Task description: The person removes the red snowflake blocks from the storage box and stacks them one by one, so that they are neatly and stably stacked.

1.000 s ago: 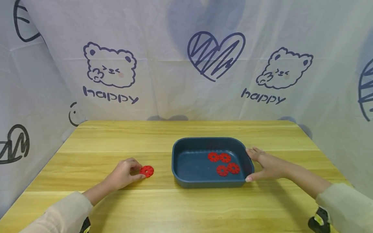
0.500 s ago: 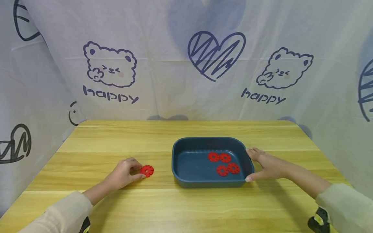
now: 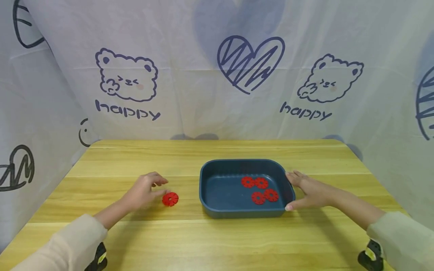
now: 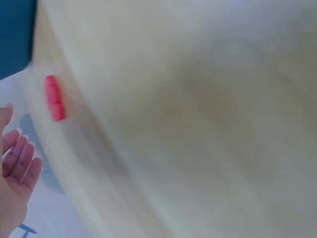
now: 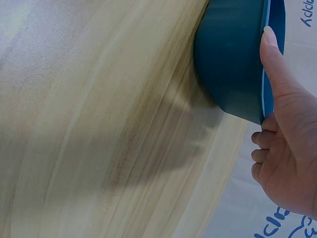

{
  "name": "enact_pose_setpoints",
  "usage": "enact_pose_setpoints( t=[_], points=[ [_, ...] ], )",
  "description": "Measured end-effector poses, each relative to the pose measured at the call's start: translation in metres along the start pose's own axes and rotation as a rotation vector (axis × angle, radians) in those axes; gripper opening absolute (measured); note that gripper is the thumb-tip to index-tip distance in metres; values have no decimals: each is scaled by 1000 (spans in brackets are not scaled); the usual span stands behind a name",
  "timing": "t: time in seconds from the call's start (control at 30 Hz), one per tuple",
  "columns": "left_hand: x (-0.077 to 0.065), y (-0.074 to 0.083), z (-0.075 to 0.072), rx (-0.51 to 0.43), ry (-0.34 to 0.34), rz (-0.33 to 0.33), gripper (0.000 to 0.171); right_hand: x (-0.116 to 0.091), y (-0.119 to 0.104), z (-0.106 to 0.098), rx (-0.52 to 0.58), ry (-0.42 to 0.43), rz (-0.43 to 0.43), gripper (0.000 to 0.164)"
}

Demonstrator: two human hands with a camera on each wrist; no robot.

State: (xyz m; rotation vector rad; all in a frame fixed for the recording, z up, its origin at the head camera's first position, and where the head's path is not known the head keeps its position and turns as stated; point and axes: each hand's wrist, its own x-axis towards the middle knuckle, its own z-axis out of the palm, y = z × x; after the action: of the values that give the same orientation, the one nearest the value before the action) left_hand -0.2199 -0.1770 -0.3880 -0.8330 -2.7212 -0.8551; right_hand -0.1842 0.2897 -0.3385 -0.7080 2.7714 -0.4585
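Observation:
A red notched snowflake disc, a building-toy piece, lies on the table just right of my left hand. That hand is slightly raised, its thumb and fingers parted, with nothing between them. The left wrist view shows the same disc and part of the hand. My right hand rests against the right end of a dark blue plastic bin. Its thumb touches the rim near the front corner, the other fingers lie farther back, and the right wrist view shows the thumb over the rim.
Inside the bin lie several red snowflake discs, grouped in two touching pairs. Bare wooden table surrounds the bin. A white cloth with printed bears and a heart hangs behind the table.
My left hand has let go of the red snowflake disc and risen a little away from it. The disc stays in about the same place. The right hand and bin have not visibly moved.

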Motion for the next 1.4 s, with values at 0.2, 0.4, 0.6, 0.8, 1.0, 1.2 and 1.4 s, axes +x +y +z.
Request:
enact_pose_setpoints(
  t=[0.2, 0.4, 0.6, 0.8, 1.0, 1.2, 1.4],
  points=[
    [17, 14, -10, 26, 7, 43, 20, 1, 1, 1, -8, -5, 1, 106],
    [28, 26, -13, 35, 0, 67, 21, 2, 2, 1, -11, -10, 3, 107],
    [38, 41, -14, 29, -26, 78, 24, 2, 1, 1, -6, -9, 2, 107],
    [48, 53, -13, 39, -72, 88, 27, 1, 1, 0, 4, -9, 5, 107],
    [58, 64, -9, 47, -85, 133, 28, 1, 2, 0, 3, -10, 8, 108],
    [68, 76, -4, 59, -133, 176, 31, 1, 2, 0, 7, -8, 8, 108],
    [76, 89, 2, 30, -245, 142, 33, 1, 2, -1, 7, -6, 6, 107]
  ],
)
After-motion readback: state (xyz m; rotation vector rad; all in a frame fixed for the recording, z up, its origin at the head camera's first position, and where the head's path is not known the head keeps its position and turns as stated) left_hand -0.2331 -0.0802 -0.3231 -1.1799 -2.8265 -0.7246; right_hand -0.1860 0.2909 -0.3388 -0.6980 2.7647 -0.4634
